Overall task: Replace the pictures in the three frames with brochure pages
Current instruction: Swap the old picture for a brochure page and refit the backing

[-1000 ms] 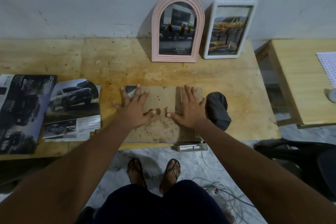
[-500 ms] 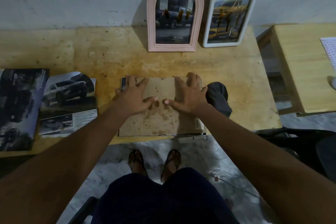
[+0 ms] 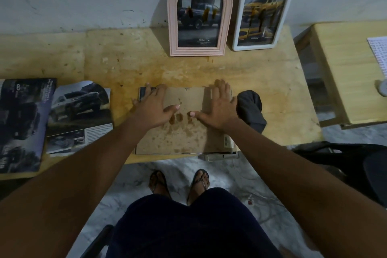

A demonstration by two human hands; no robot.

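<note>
Cardboard backing [image 3: 184, 132] at centre bears the spread left hand [image 3: 155, 108] and newly flattened right hand [image 3: 217, 109], likely pressing it home.

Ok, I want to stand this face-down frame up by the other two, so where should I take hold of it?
Probably by its left and right edges, one hand in from each side. The frame lies flat, back up, so its top offers no grip. The left hand and right hand press flat on it near those edges; a dark cloth flanks the right one.
</note>
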